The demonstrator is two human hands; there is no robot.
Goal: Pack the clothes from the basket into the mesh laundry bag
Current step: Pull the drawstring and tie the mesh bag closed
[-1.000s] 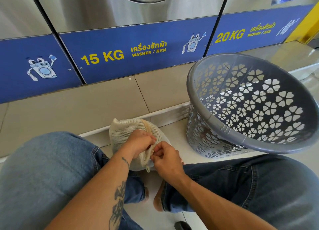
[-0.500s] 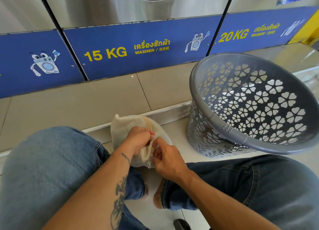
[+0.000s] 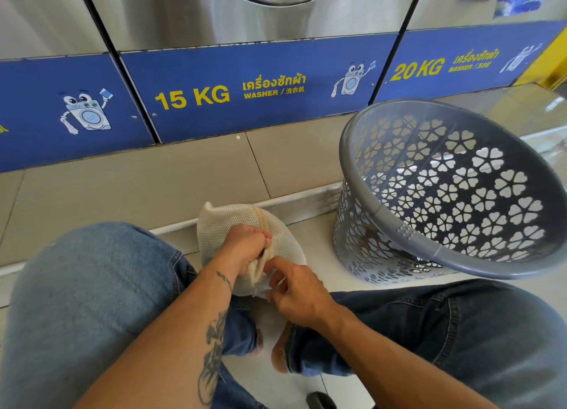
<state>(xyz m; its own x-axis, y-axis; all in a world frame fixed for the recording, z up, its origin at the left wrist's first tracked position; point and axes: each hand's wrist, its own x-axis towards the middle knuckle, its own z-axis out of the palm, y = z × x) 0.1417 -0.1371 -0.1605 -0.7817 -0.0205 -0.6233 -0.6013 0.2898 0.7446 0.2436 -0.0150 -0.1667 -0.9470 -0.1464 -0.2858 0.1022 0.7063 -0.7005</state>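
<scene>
A cream mesh laundry bag (image 3: 224, 224), bulging and rounded, sits on the floor between my knees. My left hand (image 3: 245, 246) grips the bag's gathered top edge along its tan zipper band. My right hand (image 3: 294, 289) pinches the bag's near edge just below the left hand, where a small zipper pull hangs. The grey plastic basket (image 3: 383, 215) with flower-shaped cut-outs lies tilted on the floor to the right, its mouth toward me. No clothes show inside it. What the bag holds is hidden by the mesh.
Steel washers with blue panels marked 15 KG (image 3: 193, 97) and 20 KG (image 3: 417, 69) stand on a tiled plinth (image 3: 138, 181) straight ahead. My jeans-clad knees (image 3: 76, 286) flank the bag. A dark object (image 3: 319, 401) lies at the bottom edge.
Both hands stay on the bag's zipper edge. My right hand has shifted slightly down along the edge, and the view has tilted a little lower.
</scene>
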